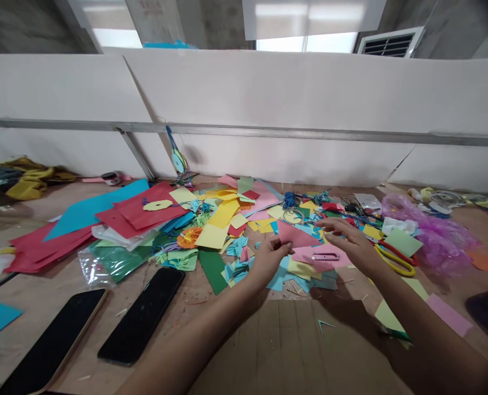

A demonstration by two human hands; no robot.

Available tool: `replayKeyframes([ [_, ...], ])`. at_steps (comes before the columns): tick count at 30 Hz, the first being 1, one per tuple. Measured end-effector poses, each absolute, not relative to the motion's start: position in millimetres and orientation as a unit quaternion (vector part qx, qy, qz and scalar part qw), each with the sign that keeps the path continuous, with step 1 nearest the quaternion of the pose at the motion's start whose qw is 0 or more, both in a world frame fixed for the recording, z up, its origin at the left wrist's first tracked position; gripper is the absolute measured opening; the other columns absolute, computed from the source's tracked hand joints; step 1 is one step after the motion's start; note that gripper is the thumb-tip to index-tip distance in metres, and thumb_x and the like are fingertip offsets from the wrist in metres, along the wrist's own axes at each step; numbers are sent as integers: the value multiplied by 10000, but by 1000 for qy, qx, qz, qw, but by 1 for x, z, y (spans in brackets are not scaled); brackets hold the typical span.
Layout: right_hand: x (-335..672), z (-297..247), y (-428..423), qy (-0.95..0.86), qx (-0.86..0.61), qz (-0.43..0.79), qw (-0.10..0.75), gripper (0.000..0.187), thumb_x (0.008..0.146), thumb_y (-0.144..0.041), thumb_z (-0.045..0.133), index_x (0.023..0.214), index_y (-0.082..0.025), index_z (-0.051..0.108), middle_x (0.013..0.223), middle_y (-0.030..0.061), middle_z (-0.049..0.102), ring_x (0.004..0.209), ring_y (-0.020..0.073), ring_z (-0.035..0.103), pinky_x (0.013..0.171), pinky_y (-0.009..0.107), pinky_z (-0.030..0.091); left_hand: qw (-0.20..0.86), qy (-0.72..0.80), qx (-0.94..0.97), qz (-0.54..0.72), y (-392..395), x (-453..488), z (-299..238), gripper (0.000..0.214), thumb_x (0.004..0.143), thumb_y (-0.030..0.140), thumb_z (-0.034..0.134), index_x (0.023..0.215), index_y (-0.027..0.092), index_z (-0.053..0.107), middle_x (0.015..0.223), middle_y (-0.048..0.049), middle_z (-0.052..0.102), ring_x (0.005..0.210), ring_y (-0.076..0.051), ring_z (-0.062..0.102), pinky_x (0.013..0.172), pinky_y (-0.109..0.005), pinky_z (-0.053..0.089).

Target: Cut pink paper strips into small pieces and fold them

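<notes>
My left hand (267,257) pinches a folded pink paper triangle (296,236) by its left end, thumb and fingers closed on it. To the right, my right hand (346,240) is open, fingers apart and reaching toward the triangle's tip; I see nothing in it. Just below the triangle, a small silver cutter-like tool (325,256) lies on a flat pink sheet (342,260). Light blue and yellow paper scraps (304,269) lie beneath and around both hands. A brown cardboard sheet (293,351) is under my forearms.
Two phones (143,315) lie at the left front. Red sheets (149,206) and a blue sheet (91,208) are piled behind them. Yellow-and-red-handled scissors (396,260) and a purple plastic bag (441,230) lie at the right. A white wall (268,159) stands behind the table.
</notes>
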State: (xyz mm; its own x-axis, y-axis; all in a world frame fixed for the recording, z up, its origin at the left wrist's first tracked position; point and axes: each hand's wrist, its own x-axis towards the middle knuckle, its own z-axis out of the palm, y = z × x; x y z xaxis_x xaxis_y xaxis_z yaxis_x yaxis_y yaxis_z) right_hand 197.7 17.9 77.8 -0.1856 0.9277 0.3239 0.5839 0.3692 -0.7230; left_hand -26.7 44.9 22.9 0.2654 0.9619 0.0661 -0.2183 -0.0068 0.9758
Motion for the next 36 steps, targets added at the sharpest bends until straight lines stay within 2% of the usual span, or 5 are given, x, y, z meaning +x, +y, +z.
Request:
replayKeyframes([
  [4, 167, 88, 15, -738, -458, 269, 416, 404, 815, -388, 737, 1209, -321, 682, 1374, 56, 591, 1313, 289, 491, 1089, 439, 375, 523, 353, 587, 508, 42, -26, 24, 195, 784, 344, 704, 858, 184, 787, 843, -61, 735, 812, -201, 632, 793, -316, 495],
  [12, 162, 77, 14, -745, -440, 242, 440, 191, 743, -120, 568, 758, -261, 695, 1215, 44, 694, 1200, 276, 575, 1076, 478, 372, 577, 351, 539, 503, 40, -27, 26, 366, 723, 181, 688, 1077, 233, 767, 1145, -81, 738, 1076, -237, 643, 956, -361, 479],
  [20, 169, 77, 12, -792, -391, 237, 405, 264, 709, -56, 516, 748, -257, 682, 1346, 28, 645, 1299, 276, 536, 1120, 502, 357, 729, 348, 433, 400, 37, -29, 32, 439, 748, 588, 700, 777, 152, 659, 635, -13, 615, 554, -113, 555, 565, -242, 402],
  [30, 177, 66, 17, -795, -382, 242, 404, 379, 830, -134, 639, 1143, -339, 704, 1519, 27, 467, 1433, 280, 405, 1162, 473, 363, 691, 375, 422, 451, 43, -26, 20, 527, 612, 613, 816, 754, 161, 586, 614, 19, 595, 502, -66, 447, 530, -220, 313],
  [36, 173, 58, 21, -778, -396, 262, 411, 153, 842, -182, 664, 891, -289, 762, 1448, 45, 543, 1377, 299, 469, 1091, 464, 434, 667, 375, 450, 460, 38, -24, 23, 494, 658, 600, 795, 750, 159, 591, 617, 21, 571, 544, -84, 471, 555, -235, 336],
])
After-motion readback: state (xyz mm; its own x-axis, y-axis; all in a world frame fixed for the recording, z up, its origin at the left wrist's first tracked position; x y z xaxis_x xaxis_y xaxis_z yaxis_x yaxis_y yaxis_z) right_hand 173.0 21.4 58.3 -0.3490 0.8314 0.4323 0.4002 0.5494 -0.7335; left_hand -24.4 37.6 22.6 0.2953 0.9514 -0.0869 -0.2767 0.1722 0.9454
